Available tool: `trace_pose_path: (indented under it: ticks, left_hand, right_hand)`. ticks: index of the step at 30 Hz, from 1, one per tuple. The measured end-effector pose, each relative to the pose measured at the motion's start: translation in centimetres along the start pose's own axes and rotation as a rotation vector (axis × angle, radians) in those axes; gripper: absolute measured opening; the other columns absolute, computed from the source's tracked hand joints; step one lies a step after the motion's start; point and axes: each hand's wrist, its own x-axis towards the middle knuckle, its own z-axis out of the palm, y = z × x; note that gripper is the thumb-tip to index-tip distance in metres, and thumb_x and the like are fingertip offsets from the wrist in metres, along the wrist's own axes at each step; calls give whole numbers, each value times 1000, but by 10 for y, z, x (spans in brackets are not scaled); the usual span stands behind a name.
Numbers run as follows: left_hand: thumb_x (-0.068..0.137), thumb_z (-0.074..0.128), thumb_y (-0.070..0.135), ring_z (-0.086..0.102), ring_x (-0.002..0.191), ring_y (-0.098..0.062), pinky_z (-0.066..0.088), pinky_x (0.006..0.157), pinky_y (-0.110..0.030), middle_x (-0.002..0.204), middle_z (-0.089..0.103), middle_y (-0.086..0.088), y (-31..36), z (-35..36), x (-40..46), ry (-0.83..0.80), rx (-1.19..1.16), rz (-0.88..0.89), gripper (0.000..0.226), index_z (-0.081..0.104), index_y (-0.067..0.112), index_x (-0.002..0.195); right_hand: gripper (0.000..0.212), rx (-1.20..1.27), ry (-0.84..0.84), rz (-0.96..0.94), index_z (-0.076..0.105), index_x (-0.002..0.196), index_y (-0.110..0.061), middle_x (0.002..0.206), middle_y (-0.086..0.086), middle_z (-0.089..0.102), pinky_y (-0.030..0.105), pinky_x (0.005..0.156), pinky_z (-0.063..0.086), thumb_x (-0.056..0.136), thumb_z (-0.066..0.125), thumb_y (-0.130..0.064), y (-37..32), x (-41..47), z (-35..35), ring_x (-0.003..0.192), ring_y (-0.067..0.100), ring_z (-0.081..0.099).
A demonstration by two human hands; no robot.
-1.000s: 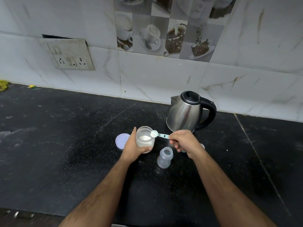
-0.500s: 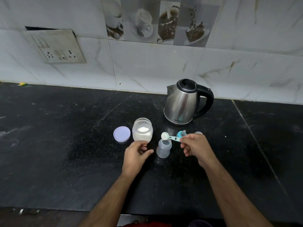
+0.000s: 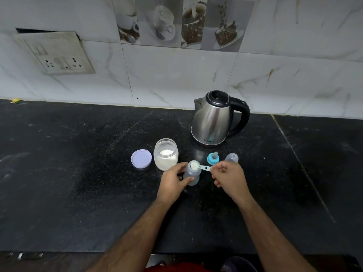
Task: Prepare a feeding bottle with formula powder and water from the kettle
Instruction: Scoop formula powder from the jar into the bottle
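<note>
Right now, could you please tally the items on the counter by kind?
Kettle: 1
Powder jar: 1
Jar lid: 1
Feeding bottle: 1
Scoop: 1
Teat ring: 1
Bottle cap: 1
Total: 7

two bare forearms enter from the lower edge of the frame, ending in the left hand (image 3: pixel 172 185) and right hand (image 3: pixel 228 178). no sleeves, rings, watch or bands show. a strip of red clothing (image 3: pixel 176 267) sits at bottom centre.
</note>
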Motion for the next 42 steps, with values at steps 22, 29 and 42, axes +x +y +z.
trace_pose_path:
  ticks: [22, 29, 42]
  left_hand:
    - [76, 84, 17, 62, 104, 9, 49, 86, -12, 105, 67, 23, 3, 1, -1, 0, -40, -19, 49, 66, 25, 121]
    - [76, 84, 17, 63, 108, 2, 51, 90, -17, 111, 69, 17, 2, 1, 0, 4, -43, -21, 50, 66, 24, 122]
    - [76, 84, 19, 61, 110, 1, 51, 95, -20, 121, 67, 12, 3, -1, -1, -4, -43, -52, 61, 60, 20, 132]
  right_hand:
    - [7, -547, 132, -689, 76, 87, -9, 74, 2, 66, 35, 55, 54, 82, 76, -6, 19, -12, 0, 63, 17, 62]
    - [5, -555, 101, -663, 75, 83, -9, 72, 2, 65, 37, 55, 54, 81, 75, -5, 17, -14, 0, 62, 17, 60]
    - [7, -343, 210, -537, 77, 84, -9, 75, 1, 69, 30, 63, 55, 80, 75, -3, 2, -7, -3, 62, 11, 62]
